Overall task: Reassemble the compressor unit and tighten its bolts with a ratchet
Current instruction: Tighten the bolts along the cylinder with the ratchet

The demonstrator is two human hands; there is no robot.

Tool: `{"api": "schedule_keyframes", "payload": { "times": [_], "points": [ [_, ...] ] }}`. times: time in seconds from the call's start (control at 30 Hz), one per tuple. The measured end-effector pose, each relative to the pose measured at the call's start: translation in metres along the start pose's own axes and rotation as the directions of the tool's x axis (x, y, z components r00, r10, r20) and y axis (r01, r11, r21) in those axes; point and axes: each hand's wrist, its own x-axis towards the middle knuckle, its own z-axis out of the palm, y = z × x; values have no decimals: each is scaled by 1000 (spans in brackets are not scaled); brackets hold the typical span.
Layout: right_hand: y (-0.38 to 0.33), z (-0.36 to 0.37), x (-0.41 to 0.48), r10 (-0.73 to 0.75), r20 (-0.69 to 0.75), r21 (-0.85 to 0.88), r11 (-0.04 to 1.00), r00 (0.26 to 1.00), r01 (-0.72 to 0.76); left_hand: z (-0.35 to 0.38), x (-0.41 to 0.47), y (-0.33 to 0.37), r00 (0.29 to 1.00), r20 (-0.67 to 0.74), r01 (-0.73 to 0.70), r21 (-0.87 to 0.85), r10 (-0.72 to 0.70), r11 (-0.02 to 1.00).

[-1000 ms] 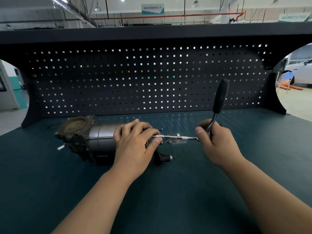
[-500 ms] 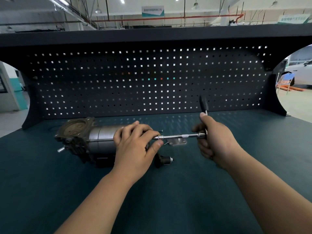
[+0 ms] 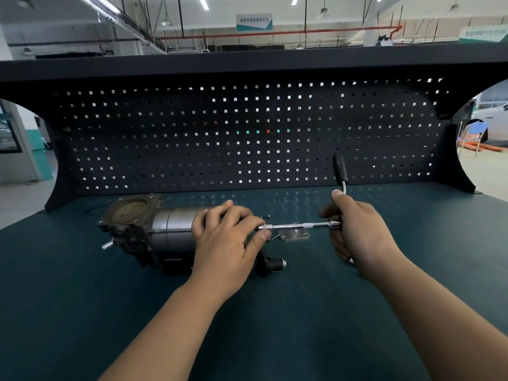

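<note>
two grips at work, left grip curled over compressor, right grip clenching ratchet, handle upright

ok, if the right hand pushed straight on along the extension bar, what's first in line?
The left hand: its thumb and forefinger sit at the socket end of the extension bar, against the compressor. The right hand grips the ratchet; depth is unclear, but nothing else shows between.

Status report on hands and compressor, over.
Left hand holds compressor. Right hand grips ratchet, handle up. Loose bracket lies under extension bar.
</note>
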Motion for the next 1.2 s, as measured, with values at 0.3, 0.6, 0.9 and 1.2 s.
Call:
{"api": "schedule_keyframes", "payload": {
  "times": [0.3,0.6,0.9,1.2],
  "points": [
    [12,-15,-5,-646,103,-519,614,757,595,1,-1,-2,1000,5,-10,8,10,1000],
    [7,-4,-2,-337,-37,-300,901,941,312,0,-3,-2,1000,7,-2,0,2,1000],
    [3,0,2,94,121,101,989,988,-106,2,-1,-1,1000,-12,12,5,-12,1000],
    [5,-4,1,-125,-40,-305,946,991,107,1,-1,1,1000,-10,19,14,-19,1000]
  ]
}}
